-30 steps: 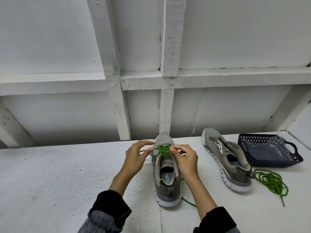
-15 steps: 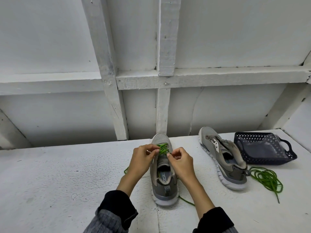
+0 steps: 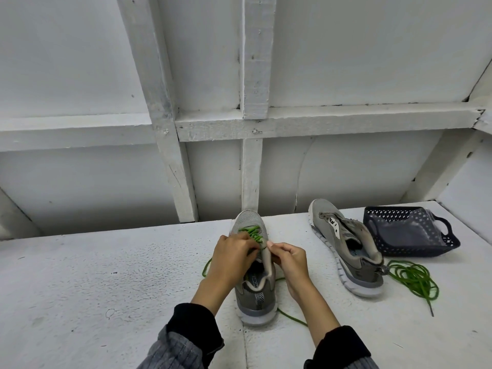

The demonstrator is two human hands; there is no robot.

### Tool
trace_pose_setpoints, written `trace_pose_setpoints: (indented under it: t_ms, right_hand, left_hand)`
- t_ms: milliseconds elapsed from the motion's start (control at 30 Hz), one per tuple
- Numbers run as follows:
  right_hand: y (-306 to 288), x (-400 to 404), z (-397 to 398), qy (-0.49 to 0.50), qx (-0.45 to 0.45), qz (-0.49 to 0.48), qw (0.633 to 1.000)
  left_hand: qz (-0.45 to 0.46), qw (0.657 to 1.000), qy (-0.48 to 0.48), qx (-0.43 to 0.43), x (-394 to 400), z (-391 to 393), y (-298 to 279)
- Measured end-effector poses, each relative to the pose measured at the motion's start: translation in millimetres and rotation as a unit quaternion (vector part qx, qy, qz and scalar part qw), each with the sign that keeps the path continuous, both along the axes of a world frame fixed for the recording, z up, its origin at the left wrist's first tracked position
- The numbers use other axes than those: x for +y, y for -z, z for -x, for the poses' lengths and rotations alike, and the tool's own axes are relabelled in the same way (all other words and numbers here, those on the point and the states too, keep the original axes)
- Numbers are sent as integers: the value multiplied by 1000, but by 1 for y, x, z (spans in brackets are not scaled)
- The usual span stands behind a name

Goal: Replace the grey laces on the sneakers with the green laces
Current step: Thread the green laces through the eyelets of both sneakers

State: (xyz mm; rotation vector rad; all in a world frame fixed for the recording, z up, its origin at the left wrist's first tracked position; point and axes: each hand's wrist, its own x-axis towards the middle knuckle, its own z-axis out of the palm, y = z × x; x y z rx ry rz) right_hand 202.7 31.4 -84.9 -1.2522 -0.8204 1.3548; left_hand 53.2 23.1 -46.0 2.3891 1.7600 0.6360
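Observation:
A grey sneaker stands heel toward me in the middle of the white table, with a green lace crossed through its front eyelets. My left hand pinches the green lace at the shoe's left eyelet row. My right hand pinches the shoe's right eyelet edge beside the tongue. Loose lace ends trail out on both sides of the shoe. A second grey sneaker without laces lies to the right, tilted on its side. A coiled green lace lies by its heel.
A dark perforated basket holding a clear plastic bag sits at the table's back right. White wooden wall framing rises right behind the table. The table surface stretches out to the left.
Both hands have moved down the shoe from the front eyelets toward the tongue, closer together. A green lace end now trails out on the left of the shoe.

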Motion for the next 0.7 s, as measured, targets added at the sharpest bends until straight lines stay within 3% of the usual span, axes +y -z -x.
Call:
trace_pose_setpoints:
  t_ms: [433,700]
  right_hand:
    - [12,-4,-2,1,6,-10,1000]
    - [8,-9,-3,-28,1,-43,999]
  left_hand:
    - [20,994,7,106,4,0,-8]
    - [35,999,-20,-18,2,-6,3]
